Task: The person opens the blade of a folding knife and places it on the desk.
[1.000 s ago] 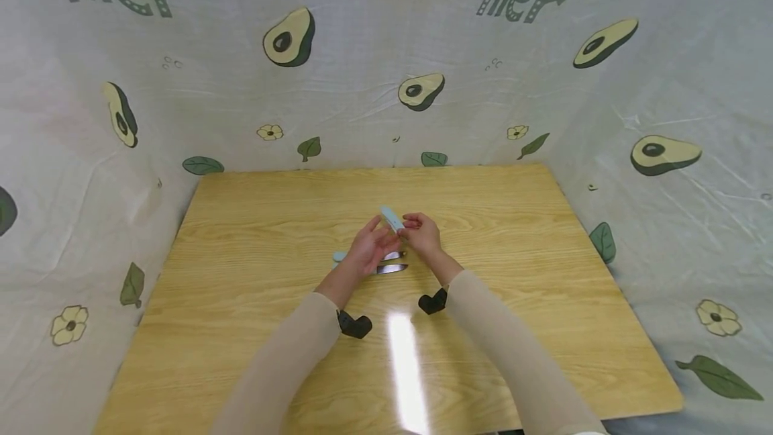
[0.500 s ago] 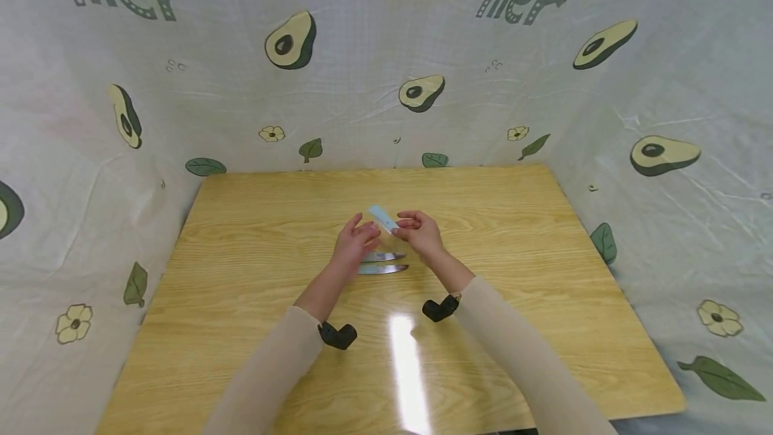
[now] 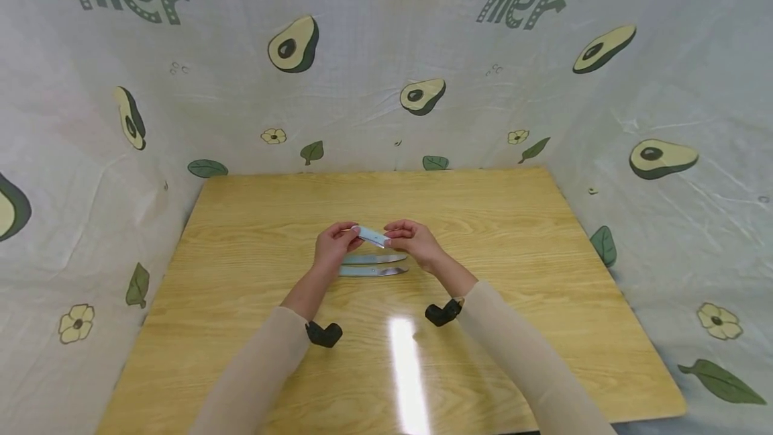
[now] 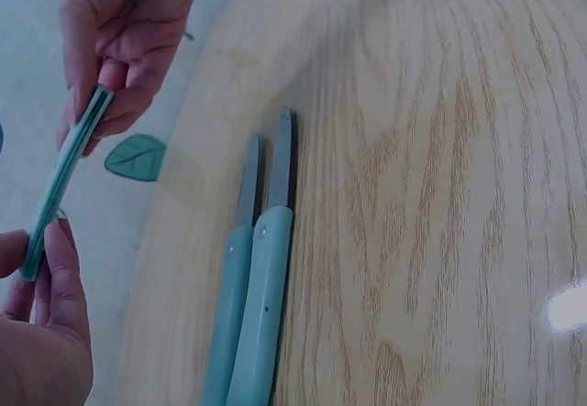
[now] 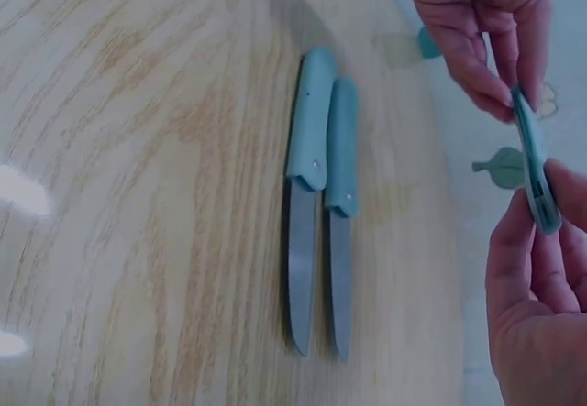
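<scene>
A folding knife with a pale blue handle is held above the table, slanting down to the right, its blade folded in. My left hand pinches its left end between thumb and fingers. At the other end, the thumb and fingers of my right hand grip it; a slot in the handle shows there in the right wrist view. Below lie two similar knives side by side, blades out and pointing right: a nearer knife and a farther knife.
The wooden table has a bright light reflection near its front. A pale curtain printed with avocados and leaves surrounds its back and sides. Black wrist cameras are strapped on both wrists.
The left hand has let go of the knife, moved left and taken hold of its far end. The knife has swung down to the left, uncovering more of the two knives below.
</scene>
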`<action>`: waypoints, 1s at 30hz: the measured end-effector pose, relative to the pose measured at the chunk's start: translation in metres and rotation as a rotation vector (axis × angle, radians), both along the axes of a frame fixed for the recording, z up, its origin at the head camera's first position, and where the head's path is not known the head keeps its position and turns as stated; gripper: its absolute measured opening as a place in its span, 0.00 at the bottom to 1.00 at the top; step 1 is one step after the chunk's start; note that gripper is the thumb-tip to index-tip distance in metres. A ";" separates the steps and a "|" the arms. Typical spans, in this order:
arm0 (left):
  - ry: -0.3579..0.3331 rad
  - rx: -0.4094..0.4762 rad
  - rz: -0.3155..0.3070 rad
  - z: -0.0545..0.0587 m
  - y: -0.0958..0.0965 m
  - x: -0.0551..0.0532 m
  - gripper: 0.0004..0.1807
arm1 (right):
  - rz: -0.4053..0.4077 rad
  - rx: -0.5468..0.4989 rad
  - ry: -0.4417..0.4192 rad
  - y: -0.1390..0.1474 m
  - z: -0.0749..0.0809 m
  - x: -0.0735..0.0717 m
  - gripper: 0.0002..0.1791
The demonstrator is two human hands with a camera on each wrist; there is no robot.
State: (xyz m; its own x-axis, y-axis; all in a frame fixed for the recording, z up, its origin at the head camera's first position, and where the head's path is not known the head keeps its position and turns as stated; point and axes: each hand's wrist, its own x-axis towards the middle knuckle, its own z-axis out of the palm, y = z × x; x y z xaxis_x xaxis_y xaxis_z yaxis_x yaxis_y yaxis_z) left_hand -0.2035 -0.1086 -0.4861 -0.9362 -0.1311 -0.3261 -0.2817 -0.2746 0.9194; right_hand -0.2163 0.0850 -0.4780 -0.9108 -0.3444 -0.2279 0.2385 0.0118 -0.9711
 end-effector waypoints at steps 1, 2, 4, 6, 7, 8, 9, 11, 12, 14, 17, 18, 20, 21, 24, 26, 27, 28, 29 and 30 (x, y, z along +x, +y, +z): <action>-0.001 -0.003 0.002 -0.001 -0.001 0.000 0.15 | 0.011 -0.002 0.011 0.001 -0.001 0.000 0.23; -0.003 -0.006 0.006 -0.001 -0.001 0.000 0.14 | 0.023 -0.002 0.026 0.002 -0.003 0.000 0.24; -0.005 -0.011 0.019 -0.002 -0.002 0.001 0.13 | 0.050 0.002 0.060 0.003 -0.005 0.001 0.24; -0.004 -0.009 0.039 -0.002 -0.003 0.001 0.12 | 0.088 0.006 0.105 0.004 -0.009 0.002 0.24; -0.005 -0.006 0.050 -0.002 -0.003 0.002 0.12 | 0.104 0.005 0.128 0.004 -0.010 0.003 0.24; -0.006 -0.002 0.060 -0.002 -0.003 0.002 0.12 | 0.114 0.005 0.147 0.004 -0.011 0.003 0.23; -0.009 0.006 0.068 -0.001 -0.003 0.002 0.11 | 0.118 0.008 0.164 0.004 -0.012 0.004 0.23; -0.016 0.027 0.072 -0.001 -0.002 0.004 0.10 | 0.093 0.017 0.190 0.002 -0.014 0.003 0.23; -0.022 0.037 0.068 -0.001 -0.002 0.004 0.09 | 0.063 0.018 0.190 0.001 -0.014 0.003 0.23; -0.035 0.063 0.040 -0.002 -0.001 0.006 0.08 | -0.015 0.001 0.167 -0.002 -0.014 0.003 0.22; -0.044 0.063 -0.040 -0.003 -0.001 0.008 0.08 | -0.141 -0.054 0.089 -0.006 -0.015 0.001 0.21; -0.049 0.054 -0.067 -0.003 -0.001 0.009 0.09 | -0.176 -0.089 0.058 -0.007 -0.015 0.000 0.21; -0.056 0.017 -0.121 -0.004 -0.001 0.010 0.11 | -0.239 -0.143 0.007 -0.010 -0.015 -0.001 0.20; -0.062 -0.010 -0.145 -0.005 -0.001 0.011 0.13 | -0.264 -0.166 -0.013 -0.012 -0.015 -0.001 0.19; -0.073 -0.070 -0.198 -0.007 0.000 0.012 0.16 | -0.323 -0.223 -0.052 -0.017 -0.014 0.000 0.12; -0.072 -0.101 -0.223 -0.009 0.001 0.013 0.18 | -0.347 -0.244 -0.072 -0.021 -0.014 0.001 0.08; -0.068 -0.111 -0.233 -0.009 0.002 0.014 0.19 | -0.353 -0.246 -0.078 -0.023 -0.014 0.002 0.08; -0.063 -0.117 -0.244 -0.010 0.003 0.014 0.20 | -0.356 -0.245 -0.082 -0.025 -0.014 0.003 0.07; -0.058 -0.126 -0.255 -0.011 0.004 0.015 0.21 | -0.356 -0.233 -0.078 -0.026 -0.014 0.003 0.07; -0.051 -0.134 -0.265 -0.011 0.004 0.015 0.21 | -0.351 -0.217 -0.070 -0.028 -0.014 0.004 0.06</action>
